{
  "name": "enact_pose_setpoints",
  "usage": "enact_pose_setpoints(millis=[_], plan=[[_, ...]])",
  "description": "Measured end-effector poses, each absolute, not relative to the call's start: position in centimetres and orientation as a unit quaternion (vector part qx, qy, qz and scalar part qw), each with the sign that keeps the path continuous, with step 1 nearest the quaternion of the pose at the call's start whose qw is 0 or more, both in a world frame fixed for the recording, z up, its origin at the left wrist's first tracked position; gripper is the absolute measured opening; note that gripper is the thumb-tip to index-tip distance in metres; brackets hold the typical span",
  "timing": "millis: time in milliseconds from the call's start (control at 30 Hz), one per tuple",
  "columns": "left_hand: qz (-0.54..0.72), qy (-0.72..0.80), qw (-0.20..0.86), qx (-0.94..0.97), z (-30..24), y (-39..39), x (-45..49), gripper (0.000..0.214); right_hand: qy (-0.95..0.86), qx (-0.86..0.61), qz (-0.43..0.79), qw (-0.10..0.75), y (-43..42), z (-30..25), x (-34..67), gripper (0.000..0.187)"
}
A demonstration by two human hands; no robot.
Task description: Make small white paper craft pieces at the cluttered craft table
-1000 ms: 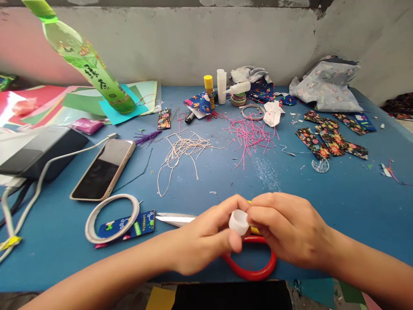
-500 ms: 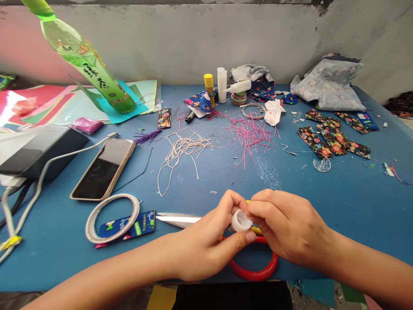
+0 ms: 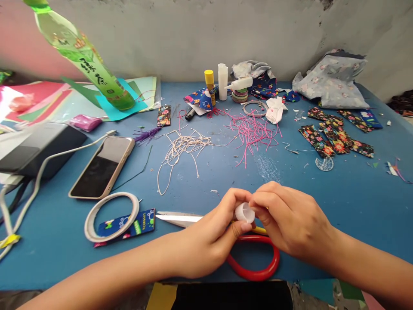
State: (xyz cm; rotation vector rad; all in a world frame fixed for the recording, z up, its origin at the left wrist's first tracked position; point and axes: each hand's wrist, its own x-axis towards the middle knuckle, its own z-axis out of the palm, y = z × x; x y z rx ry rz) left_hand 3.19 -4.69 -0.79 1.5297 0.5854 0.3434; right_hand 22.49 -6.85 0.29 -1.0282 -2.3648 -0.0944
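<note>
Between the thumb and fingers of my left hand (image 3: 214, 234) is a small white plastic cap (image 3: 245, 212), its hollow end turned up toward me. My right hand (image 3: 290, 219) is closed, its fingertips pinched at the cap's right rim and partly hidden. Under both hands lies a pair of scissors (image 3: 253, 275) with red handle loops, a yellow part by the pivot, and blades pointing left. To the left, a roll of white tape (image 3: 88, 221) rests on a blue patterned fabric strip (image 3: 146, 221).
A phone (image 3: 101, 168), cream cords (image 3: 185, 148) and pink cords (image 3: 253, 131) lie beyond my hands. At the back stand a glue stick (image 3: 209, 84), a white bottle (image 3: 222, 82) and a green tea bottle (image 3: 87, 64). Floral fabric strips (image 3: 335, 133) lie at right.
The cap has turned slightly and moved a little up and right in my left fingers. My right fingertips have shifted along its rim. The view has tilted slightly.
</note>
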Motion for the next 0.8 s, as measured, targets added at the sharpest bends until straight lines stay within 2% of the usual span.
enact_pose_setpoints(millis=[433,633,800], plan=[[0.178,0.262,0.657,0.684,-0.82,-4.67,3.17,0.019,-0.865,-0.415,-0.035,0.279,-6.43,0.85,23.0,0.011],[0.171,0.262,0.647,0.696,-0.92,-4.74,3.14,0.02,-0.888,-0.364,0.058,0.274,-6.24,0.75,23.11,0.012],[0.153,0.258,0.631,0.715,-1.05,-4.82,3.03,0.021,-0.909,-0.335,0.028,0.245,-6.18,0.71,23.04,0.021]])
